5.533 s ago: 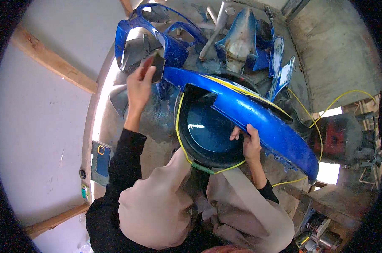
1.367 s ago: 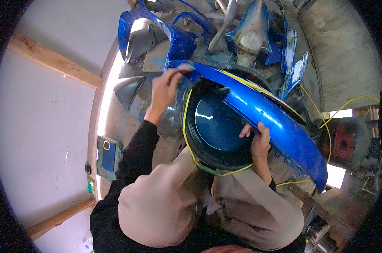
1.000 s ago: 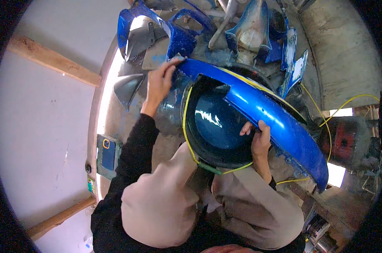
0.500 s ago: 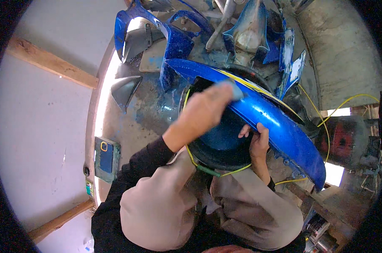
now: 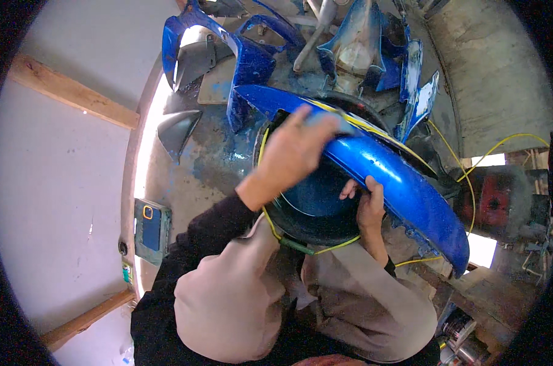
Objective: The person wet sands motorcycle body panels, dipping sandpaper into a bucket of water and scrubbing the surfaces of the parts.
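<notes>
A long, glossy blue motorcycle panel (image 5: 392,174) with a yellow stripe lies slantwise over a black basin (image 5: 301,230). My right hand (image 5: 371,204) grips its near edge, thumb on the outer face and fingers curled underneath. My left hand (image 5: 292,149) presses a flat grey-blue pad (image 5: 340,124) against the upper part of the panel; motion blurs both, and whether the pad is sandpaper or cloth I cannot make out. Dark bluish liquid (image 5: 316,198) shows inside the basin, between my knees.
Other blue panels (image 5: 252,64) and a silver-black piece (image 5: 177,131) lie on the stained floor ahead. A phone in a case (image 5: 151,232) is at my left by the white wall. A yellow cord (image 5: 502,143) runs at the right, near a dark red-and-black object (image 5: 496,195).
My left hand has shifted slightly left along the panel with the pad, its index finger now lifted. The right hand keeps its grip; the whole view has shifted slightly.
</notes>
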`<state>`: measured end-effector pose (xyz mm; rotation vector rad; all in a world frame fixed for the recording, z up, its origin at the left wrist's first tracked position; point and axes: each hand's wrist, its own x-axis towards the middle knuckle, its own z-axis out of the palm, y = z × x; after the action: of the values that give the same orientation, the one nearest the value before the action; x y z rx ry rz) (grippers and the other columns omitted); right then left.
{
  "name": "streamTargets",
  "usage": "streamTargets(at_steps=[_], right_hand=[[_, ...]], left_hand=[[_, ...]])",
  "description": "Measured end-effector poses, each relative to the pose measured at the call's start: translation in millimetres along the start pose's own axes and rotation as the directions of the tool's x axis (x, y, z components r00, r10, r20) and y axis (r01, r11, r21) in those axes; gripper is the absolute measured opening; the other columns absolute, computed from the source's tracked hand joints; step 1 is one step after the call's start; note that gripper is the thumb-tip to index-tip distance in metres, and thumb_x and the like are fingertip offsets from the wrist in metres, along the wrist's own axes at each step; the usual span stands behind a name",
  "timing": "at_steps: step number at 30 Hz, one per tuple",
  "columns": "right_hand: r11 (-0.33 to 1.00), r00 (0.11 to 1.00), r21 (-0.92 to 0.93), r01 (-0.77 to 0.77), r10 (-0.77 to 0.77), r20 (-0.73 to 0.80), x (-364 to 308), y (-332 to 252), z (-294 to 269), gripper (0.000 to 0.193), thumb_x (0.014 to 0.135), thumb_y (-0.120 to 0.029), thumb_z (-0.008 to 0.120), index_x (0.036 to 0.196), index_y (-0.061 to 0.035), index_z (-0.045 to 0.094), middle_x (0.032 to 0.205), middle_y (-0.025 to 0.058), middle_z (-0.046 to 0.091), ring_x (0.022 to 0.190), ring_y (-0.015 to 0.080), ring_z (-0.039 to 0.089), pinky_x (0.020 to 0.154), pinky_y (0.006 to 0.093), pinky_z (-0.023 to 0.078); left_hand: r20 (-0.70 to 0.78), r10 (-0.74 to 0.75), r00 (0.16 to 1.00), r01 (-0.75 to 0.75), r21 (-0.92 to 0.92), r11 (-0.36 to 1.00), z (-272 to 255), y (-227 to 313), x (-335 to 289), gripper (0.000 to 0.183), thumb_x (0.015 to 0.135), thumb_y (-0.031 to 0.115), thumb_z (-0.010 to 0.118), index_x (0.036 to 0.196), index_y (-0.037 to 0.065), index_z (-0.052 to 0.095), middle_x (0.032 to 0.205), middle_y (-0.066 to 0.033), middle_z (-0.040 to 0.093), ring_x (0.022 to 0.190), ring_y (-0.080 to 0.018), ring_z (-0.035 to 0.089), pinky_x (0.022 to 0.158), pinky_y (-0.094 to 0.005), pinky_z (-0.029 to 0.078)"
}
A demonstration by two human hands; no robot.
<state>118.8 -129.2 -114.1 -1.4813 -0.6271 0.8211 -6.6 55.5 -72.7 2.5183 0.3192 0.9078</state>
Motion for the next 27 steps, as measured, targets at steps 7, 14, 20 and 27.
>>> streamTargets(at_steps=[7, 14, 20, 27], right_hand=[[0.998, 0.997, 0.065, 0.022, -0.027, 0.067, 5.1, 4.7, 8.3, 0.049, 0.099, -0.038, 0.038, 0.087, 0.0027, 0.062, 0.072, 0.0150, 0.063, 0.065, 0.0246, 0.060, 0.067, 0.0323, 0.045], [0.997, 1.000, 0.079, -0.022, 0.021, 0.010, 1.4, 6.6, 6.3, 0.048, 0.099, -0.037, 0.038, 0.088, 0.0029, 0.062, 0.072, 0.0148, 0.063, 0.065, 0.0245, 0.060, 0.067, 0.0330, 0.046], [0.997, 0.999, 0.075, 0.008, -0.012, 0.047, 5.0, -1.1, 12.9, 0.045, 0.098, -0.035, 0.038, 0.088, 0.0017, 0.063, 0.071, 0.0143, 0.063, 0.065, 0.0244, 0.061, 0.067, 0.0330, 0.045], [0.999, 1.000, 0.052, 0.012, -0.013, 0.026, 1.4, 8.3, 3.1, 0.046, 0.098, -0.036, 0.038, 0.085, 0.0011, 0.063, 0.072, 0.0146, 0.064, 0.065, 0.0243, 0.062, 0.066, 0.0329, 0.045]], left_hand=[[-0.180, -0.410, 0.894, 0.422, 0.032, 0.906, -26.4, -78.2, -20.4, 0.025, 0.095, 0.008, 0.057, 0.116, 0.014, 0.070, 0.107, -0.0199, 0.070, 0.102, -0.0352, 0.068, 0.080, -0.0440, 0.057], [-0.026, -0.058, 0.998, 0.056, -0.089, 0.994, 0.7, 8.9, -0.5, 0.028, 0.092, 0.006, 0.057, 0.118, 0.015, 0.066, 0.115, -0.0158, 0.069, 0.103, -0.0376, 0.066, 0.108, -0.0477, 0.044], [-0.273, -0.577, 0.770, 0.601, 0.009, 0.799, -51.5, -119.6, -37.2, 0.022, 0.095, 0.012, 0.058, 0.112, 0.012, 0.073, 0.096, -0.0180, 0.072, 0.088, -0.0343, 0.071, 0.074, -0.0440, 0.055], [-0.185, -0.015, 0.983, 0.008, -0.036, 0.999, 9.2, -18.1, -12.7, 0.027, 0.088, 0.005, 0.060, 0.114, 0.010, 0.065, 0.106, -0.0144, 0.071, 0.094, -0.0322, 0.070, 0.077, -0.0419, 0.058]])
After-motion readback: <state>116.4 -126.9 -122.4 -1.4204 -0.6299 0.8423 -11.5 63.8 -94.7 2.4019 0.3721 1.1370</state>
